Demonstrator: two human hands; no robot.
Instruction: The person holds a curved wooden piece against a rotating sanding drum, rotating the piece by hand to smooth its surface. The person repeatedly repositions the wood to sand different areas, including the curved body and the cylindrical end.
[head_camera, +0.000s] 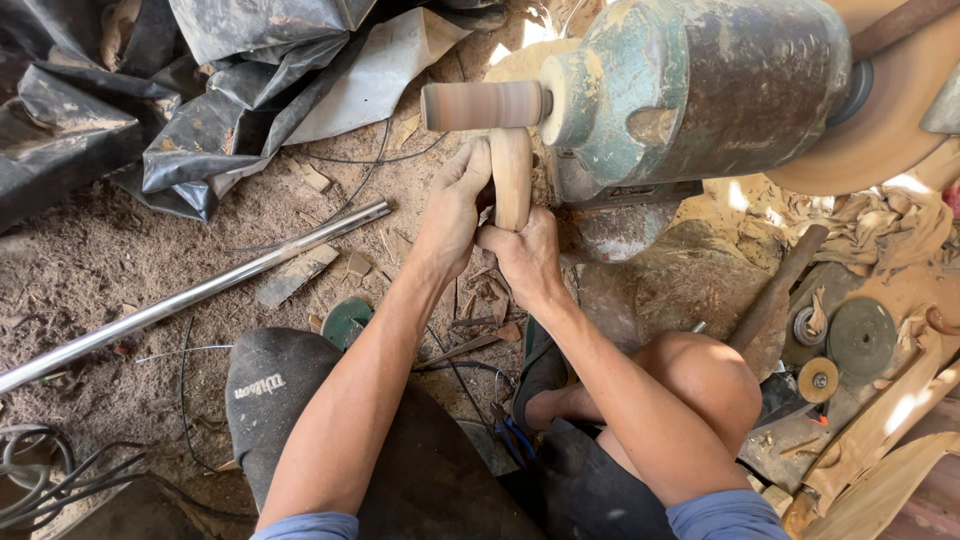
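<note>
Both hands grip one pale wooden piece (511, 178), held upright against the underside of a sanding drum (482, 105) that sticks out sideways from a worn green motor (700, 85). Left hand (452, 212): fingers wrapped around the left side of the piece, fingertips hidden behind it. Right hand (520, 258): fingers closed around the lower end, which is covered by the grip, so the full length of the wood cannot be made out.

Motor's right end cut off by the frame edge; a large tan disc (885, 120) sits behind it, only partly seen. Motor base lost in shadow and sawdust.

Ground is dirt strewn with chips. A long metal pipe (200, 292) lies slantwise at left, its lower end out of frame. Black plastic sheeting (190, 90) is crumpled at top left; what lies beneath it is hidden. Thin cables (60, 480) curl at bottom left.

Right side: a dark grinding disc (861, 336) and a smaller tan one (818, 380) lie flat among wood offcuts (880, 425). A hammer handle (775, 290) slants beside the bare knee (705, 375). Blue-handled pliers (515, 440) show between the legs, partly covered. No containers identifiable.
</note>
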